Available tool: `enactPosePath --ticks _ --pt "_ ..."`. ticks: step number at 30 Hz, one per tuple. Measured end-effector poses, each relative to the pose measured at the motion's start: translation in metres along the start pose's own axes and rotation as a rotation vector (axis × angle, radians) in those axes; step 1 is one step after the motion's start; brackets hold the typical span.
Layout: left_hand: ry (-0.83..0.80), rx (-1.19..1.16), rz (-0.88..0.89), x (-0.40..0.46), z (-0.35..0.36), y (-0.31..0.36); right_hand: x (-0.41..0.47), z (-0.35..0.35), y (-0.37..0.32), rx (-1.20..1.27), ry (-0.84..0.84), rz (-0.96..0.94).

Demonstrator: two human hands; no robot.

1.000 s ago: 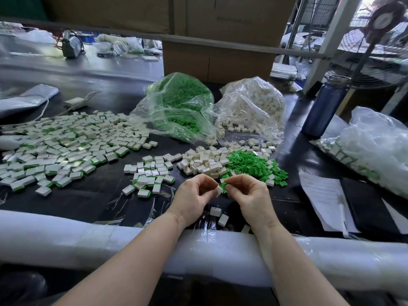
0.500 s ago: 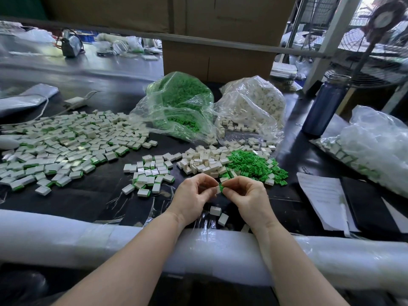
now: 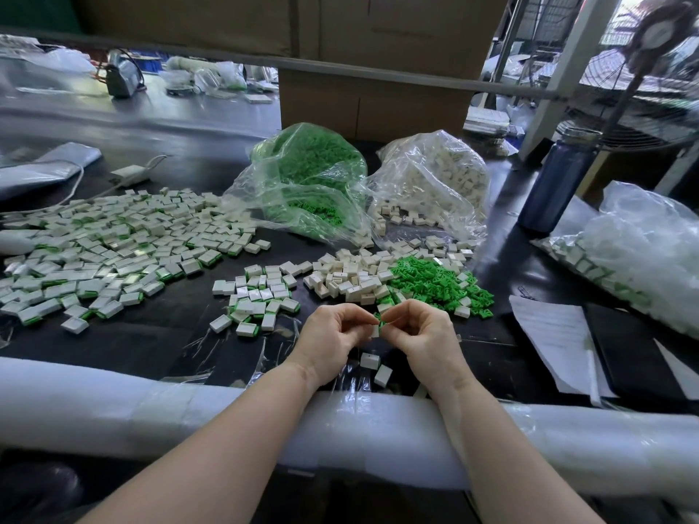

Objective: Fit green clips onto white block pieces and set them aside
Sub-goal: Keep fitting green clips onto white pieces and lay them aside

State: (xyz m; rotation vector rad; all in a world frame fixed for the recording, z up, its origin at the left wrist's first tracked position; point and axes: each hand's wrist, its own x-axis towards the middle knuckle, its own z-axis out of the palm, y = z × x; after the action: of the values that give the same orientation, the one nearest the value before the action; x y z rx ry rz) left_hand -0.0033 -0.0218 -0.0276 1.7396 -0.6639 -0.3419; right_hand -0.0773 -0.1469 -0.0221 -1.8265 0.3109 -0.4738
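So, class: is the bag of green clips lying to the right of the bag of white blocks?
No, the bag of green clips lies to the left of the bag of white blocks.

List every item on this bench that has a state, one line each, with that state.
Left hand: pinching a white block.
Right hand: pinching a green clip against it.
White block: held between both hands.
Green clip: held at the block, seating unclear.
Green clip bag: open, lying on its side.
White block bag: open, blocks spilling out.
Blue bottle: upright, capped.
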Motion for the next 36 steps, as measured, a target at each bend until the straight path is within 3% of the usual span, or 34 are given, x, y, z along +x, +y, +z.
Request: enactPosePath --ticks 32,36 --pt "-0.058 0.06 0.052 -0.0041 -0.0005 0.0071 0.0011 -0.0039 0.0013 0.041 -0.061 0.08" --pt "0.002 -0.01 0.045 -0.0018 0.0004 0.0049 0.0024 -0.0015 0.0012 0.064 0.017 0.058"
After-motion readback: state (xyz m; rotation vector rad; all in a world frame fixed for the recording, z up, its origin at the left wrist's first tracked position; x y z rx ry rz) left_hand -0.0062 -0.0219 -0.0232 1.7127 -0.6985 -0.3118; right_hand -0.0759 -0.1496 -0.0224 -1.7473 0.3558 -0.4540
